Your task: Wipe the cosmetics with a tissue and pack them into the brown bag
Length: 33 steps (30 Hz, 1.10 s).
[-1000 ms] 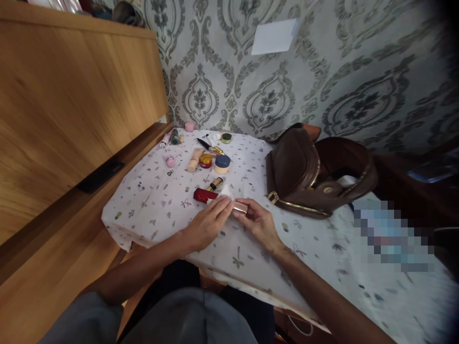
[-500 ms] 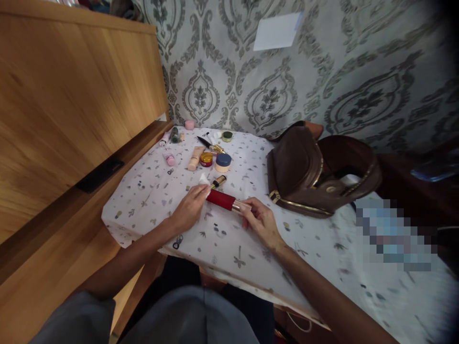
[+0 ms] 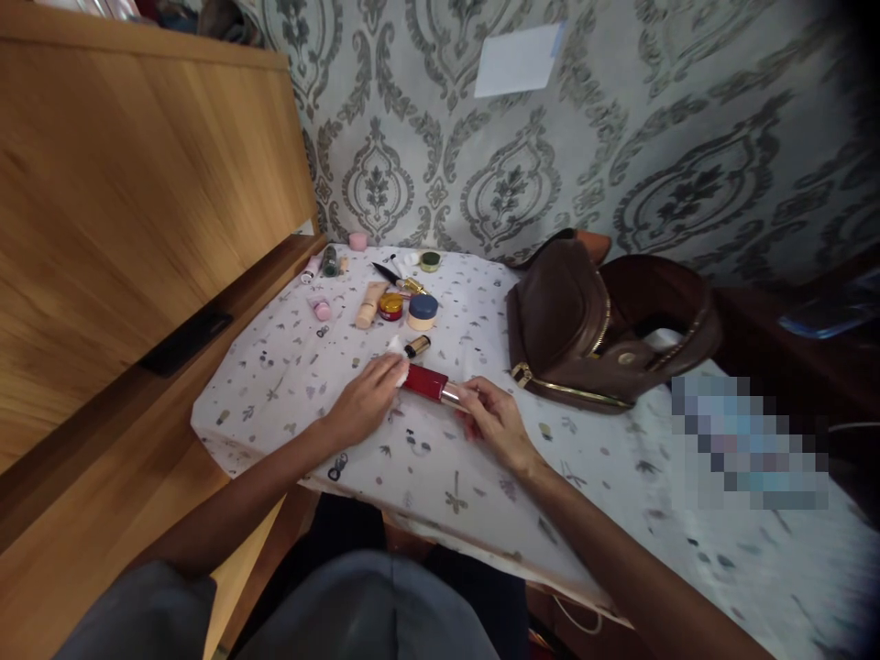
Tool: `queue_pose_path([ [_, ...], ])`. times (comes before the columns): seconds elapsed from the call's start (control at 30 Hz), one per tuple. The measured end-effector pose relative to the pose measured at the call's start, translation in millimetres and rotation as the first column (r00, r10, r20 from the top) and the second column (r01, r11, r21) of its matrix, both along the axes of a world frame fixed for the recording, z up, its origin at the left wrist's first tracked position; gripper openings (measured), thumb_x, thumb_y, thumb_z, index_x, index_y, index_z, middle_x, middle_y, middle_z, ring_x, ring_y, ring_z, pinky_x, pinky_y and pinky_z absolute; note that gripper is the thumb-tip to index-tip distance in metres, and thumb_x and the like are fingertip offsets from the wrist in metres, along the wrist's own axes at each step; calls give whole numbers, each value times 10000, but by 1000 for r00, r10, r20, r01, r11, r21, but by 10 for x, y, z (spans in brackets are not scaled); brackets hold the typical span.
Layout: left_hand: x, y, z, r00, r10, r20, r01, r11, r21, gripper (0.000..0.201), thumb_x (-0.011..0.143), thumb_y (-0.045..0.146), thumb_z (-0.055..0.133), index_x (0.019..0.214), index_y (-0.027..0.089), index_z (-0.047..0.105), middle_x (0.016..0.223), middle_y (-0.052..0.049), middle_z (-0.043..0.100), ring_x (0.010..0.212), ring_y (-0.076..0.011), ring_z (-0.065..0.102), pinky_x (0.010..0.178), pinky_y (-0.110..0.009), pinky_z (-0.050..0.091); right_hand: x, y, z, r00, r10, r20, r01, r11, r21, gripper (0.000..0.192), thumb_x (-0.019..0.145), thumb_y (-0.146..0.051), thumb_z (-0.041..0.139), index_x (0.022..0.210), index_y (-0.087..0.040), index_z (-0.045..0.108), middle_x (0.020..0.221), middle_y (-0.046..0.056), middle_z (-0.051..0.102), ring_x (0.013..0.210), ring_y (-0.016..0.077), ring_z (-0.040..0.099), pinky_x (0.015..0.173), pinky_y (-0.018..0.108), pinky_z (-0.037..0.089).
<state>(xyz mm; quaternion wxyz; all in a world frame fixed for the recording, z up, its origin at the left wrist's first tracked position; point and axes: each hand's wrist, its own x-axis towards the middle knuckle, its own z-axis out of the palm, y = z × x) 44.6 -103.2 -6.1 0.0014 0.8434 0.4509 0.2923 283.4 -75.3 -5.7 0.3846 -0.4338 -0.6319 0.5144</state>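
A slim red cosmetic bottle (image 3: 424,382) with a shiny pale-gold end lies across the space between my hands, above the table. My right hand (image 3: 500,423) is closed around the pale-gold end. With closed fingers, my left hand (image 3: 369,396) presses a white tissue (image 3: 397,348) against the other end of the bottle, which is covered. Just beyond the bottle is a small black-and-gold tube (image 3: 418,346) on the cloth. Farther back sit a jar with a blue lid (image 3: 423,312), a red jar with an amber lid (image 3: 391,306) and a beige tube (image 3: 371,304).
A brown leather bag (image 3: 574,321) stands on the patterned tablecloth (image 3: 454,467) at the right. More small cosmetics, including a pink tube (image 3: 320,308) and a green-lidded jar (image 3: 430,261), lie toward the wall. A wooden cabinet (image 3: 151,183) borders the left side.
My left hand and the tissue have shifted along the red bottle toward its pale-gold end, covering more of it. The right hand keeps its grip. The whole view has shifted slightly.
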Motion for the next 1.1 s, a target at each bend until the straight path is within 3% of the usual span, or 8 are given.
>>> queue_pose_path([
  [0.13,-115,25,89,975,124,186,-84,974,-212,470,975,337,460,1400,138,440,1410,-175,491,1331,-267,456,1113,-454,395,-1,-5,7,997,48,-55,-49,998,-33,469,786,-676,613,829,-212,555,502,-26,589,390,126,511,384,243,391],
  [0.33,-57,67,201,851,327,411,-129,889,-439,378,934,380,504,1235,159,566,1250,-109,634,1141,-241,591,994,-364,458,0,-11,2,991,73,-113,-76,997,-17,454,788,-632,648,934,-207,582,577,-10,625,492,154,585,459,273,482],
  [0.5,-16,145,296,563,554,613,10,738,-675,283,879,442,579,970,175,604,663,20,605,578,-128,586,548,-214,472,14,-26,17,990,65,-126,-61,998,34,439,794,-596,667,978,-207,581,596,-1,644,509,159,590,492,290,504],
  [0.63,-20,172,412,381,655,653,236,614,-753,302,801,427,688,762,163,547,524,59,487,425,-82,471,396,-176,389,23,-44,42,988,61,-142,-51,996,71,437,809,-585,658,1014,-208,575,625,6,653,533,166,602,514,302,511],
  [0.77,3,127,470,403,650,644,312,565,-764,335,758,422,751,740,144,565,534,50,494,427,-74,463,363,-169,372,27,-66,58,985,57,-163,-42,994,96,434,816,-584,649,1035,-218,567,641,2,651,542,170,610,517,309,518],
  [0.9,77,32,409,388,717,580,234,531,-814,427,768,399,755,1056,150,565,574,58,541,424,-82,467,345,-164,337,51,-79,80,983,41,-180,-22,994,107,435,837,-595,617,1049,-222,547,607,-13,630,495,159,584,484,297,499],
  [0.97,119,-21,377,426,684,592,174,581,-795,460,778,449,733,1099,184,536,530,87,501,377,-74,411,323,-158,295,64,-81,102,984,28,-176,-8,994,111,440,846,-604,600,1049,-218,541,583,-23,610,472,151,568,471,289,485],
  [1.1,195,-101,397,553,519,652,120,725,-678,395,783,564,666,837,205,510,461,109,398,316,-55,329,291,-153,231,73,-91,154,983,8,-186,14,993,113,460,850,-604,594,1062,-200,531,576,-37,587,462,133,549,472,268,474],
])
